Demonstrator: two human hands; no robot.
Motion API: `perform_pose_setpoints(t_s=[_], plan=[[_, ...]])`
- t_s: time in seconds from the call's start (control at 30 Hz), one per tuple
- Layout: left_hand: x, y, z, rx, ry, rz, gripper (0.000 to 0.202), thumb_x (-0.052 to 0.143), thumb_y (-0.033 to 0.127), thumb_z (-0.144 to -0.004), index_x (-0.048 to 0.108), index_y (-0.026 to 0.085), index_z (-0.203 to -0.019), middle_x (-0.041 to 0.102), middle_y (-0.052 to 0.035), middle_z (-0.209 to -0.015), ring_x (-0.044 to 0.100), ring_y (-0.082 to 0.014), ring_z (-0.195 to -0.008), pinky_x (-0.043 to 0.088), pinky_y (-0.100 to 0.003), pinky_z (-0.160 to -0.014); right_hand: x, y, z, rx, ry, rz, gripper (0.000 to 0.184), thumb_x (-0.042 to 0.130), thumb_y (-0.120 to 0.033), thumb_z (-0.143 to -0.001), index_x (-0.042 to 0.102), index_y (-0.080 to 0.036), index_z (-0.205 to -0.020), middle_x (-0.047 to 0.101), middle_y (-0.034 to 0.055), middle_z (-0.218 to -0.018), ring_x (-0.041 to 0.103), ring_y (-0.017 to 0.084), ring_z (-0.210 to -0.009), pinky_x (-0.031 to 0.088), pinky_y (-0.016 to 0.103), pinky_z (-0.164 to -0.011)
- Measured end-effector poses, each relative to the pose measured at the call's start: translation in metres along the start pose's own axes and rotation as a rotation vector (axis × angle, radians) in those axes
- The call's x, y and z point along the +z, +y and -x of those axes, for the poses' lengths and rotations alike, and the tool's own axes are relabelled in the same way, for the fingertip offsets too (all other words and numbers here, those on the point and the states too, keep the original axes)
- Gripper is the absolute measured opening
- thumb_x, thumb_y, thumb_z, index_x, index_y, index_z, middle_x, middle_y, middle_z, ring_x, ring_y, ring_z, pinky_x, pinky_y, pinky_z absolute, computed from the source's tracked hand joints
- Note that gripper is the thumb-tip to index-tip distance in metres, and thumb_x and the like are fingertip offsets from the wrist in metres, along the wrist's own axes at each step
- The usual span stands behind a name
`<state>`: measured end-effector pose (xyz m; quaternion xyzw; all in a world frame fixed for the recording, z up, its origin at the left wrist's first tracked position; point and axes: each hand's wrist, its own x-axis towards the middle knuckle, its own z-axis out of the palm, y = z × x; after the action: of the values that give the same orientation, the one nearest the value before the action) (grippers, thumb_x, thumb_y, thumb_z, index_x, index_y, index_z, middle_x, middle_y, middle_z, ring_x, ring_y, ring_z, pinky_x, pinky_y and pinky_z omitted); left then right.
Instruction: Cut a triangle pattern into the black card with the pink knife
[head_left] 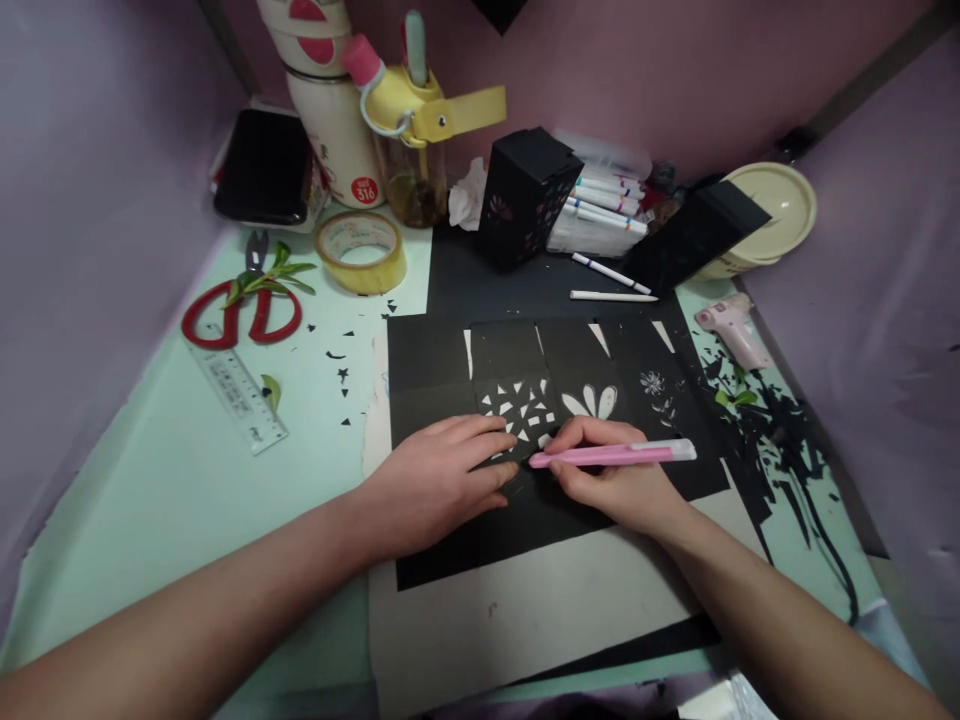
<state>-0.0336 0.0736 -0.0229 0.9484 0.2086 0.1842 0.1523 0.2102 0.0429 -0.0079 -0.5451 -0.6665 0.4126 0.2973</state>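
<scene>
The left hand (442,480) lies flat, fingers spread, pinning the black card (427,370) so it cannot slide. At its 3 o'clock the right hand (611,490) pinches a pink craft knife (611,455) pen-style, its tip probably touching the card below the triangular cut-outs (517,410).

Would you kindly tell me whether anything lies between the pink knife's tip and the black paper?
Nothing visible does. The knife in the right hand has its tip at the paper beside the triangle cut-outs. The left hand lies flat on the paper just left of the tip, close but not across it.
</scene>
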Motion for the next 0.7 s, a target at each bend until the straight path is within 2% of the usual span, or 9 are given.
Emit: perform_pose_setpoints(t_s=[0.43, 0.7], plan=[[0.0000, 0.0001, -0.0012, -0.006, -0.007, 0.001, 0.026, 0.060, 0.033, -0.095, 0.066, 0.016, -0.114, 0.064, -0.0100, -0.126, 0.056, -0.0308, -0.123, 0.051, -0.048, -0.100, 0.0002, -0.0017, -0.0013, 0.028, -0.018, 0.010, 0.003, 0.068, -0.019, -0.076, 0.070, -0.020, -0.077, 0.073, 0.0003, -0.074, 0.064, 0.013, -0.062, 0.046, 0.021, -0.053], [0.0008, -0.0001, -0.0010, -0.008, -0.003, 0.009, 0.026, 0.060, 0.032, -0.095, 0.066, 0.016, -0.114, 0.065, -0.0101, -0.125, 0.057, -0.0294, -0.123, 0.051, -0.047, -0.100, 0.0017, -0.0059, -0.0030, 0.026, 0.053, -0.026, 0.007, 0.065, -0.012, -0.072, 0.065, -0.019, -0.069, 0.071, -0.0010, -0.070, 0.064, 0.012, -0.062, 0.046, 0.020, -0.055]])
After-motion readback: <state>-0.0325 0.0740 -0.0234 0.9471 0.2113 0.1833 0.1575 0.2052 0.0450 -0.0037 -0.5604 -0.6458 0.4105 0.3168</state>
